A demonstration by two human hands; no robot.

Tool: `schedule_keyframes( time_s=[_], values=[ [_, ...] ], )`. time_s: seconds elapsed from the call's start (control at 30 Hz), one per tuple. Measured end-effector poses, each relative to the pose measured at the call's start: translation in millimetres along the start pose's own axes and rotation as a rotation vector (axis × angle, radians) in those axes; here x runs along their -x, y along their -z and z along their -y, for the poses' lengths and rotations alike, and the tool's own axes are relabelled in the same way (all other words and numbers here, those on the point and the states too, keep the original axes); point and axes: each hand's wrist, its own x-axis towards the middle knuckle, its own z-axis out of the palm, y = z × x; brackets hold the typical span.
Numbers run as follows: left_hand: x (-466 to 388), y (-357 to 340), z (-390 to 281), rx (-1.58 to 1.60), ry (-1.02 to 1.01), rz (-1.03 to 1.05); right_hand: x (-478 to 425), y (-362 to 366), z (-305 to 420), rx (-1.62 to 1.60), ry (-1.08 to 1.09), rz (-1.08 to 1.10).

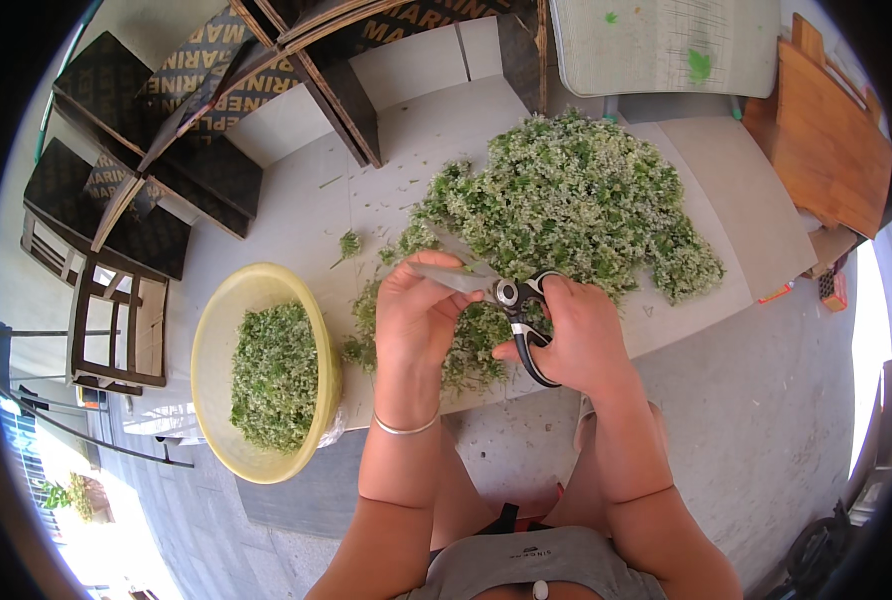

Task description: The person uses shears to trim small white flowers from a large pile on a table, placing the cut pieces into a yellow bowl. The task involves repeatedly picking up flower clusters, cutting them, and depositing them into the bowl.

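Observation:
My right hand [584, 326] grips a pair of scissors [517, 294] by its black and white handles. The scissors' blades are apart and point left, towards my left hand [419, 315]. My left hand's bent fingers and thumb are around the lower blade. A bit of green shows between the blades, but whether those fingers pinch a stem is hidden. Under and beyond both hands spreads a large heap of small white flower heads with green stems [573, 195]. To the left stands a yellow plastic basin [209, 375], tilted in view, with trimmed flower heads [275, 375] inside.
The heap lies on a pale table [408, 127], where a loose sprig [350, 244] and stem scraps are scattered. Dark plywood partitions [213, 97] stand at the back left. A plastic stool [663, 45] is at the back right, near a wooden chair [828, 142].

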Motion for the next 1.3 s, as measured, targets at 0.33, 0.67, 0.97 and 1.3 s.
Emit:
schedule_keyframes(
  time_s=[0.33, 0.67, 0.97, 1.3],
  values=[
    [-0.1, 1.9, 3.9, -0.011, 0.004, -0.021, 3.3, 5.2, -0.1, 0.015, -0.004, -0.018],
    [11.8, -6.6, -10.1, -0.509, -0.326, -0.150, 7.8, 6.6, -11.0, -0.076, -0.072, -0.045],
    [83.5, 0.6, -103.5, -2.160, -0.873, -1.008, 11.2, 49.4, -46.9, -0.368, -0.437, -0.400],
    [-11.1, -84.4, 2.9, -1.784, -0.713, 0.082, 25.9, 79.3, -73.8, -0.956, -0.511, -0.644]
  ],
)
